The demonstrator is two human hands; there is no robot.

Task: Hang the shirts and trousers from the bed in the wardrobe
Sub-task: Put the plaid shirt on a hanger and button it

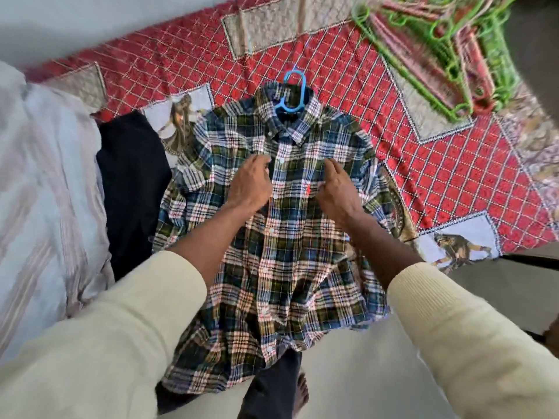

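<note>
A green, blue and white plaid cotton shirt [281, 213] lies buttoned and face-up on the red quilted bed [378, 116], hem draping off the bed's edge, a blue plastic hanger [292, 95] already through its collar. The left hand [249, 182] and right hand [337, 189] rest on its chest either side of the placket, fingers loosely curved, gripping nothing. Soft and light, the shirt would likely lift best by the hanger hook. Beside it lie dark folded trousers [133, 189]; beyond it, a heap of green and pink hangers [447, 40].
</note>
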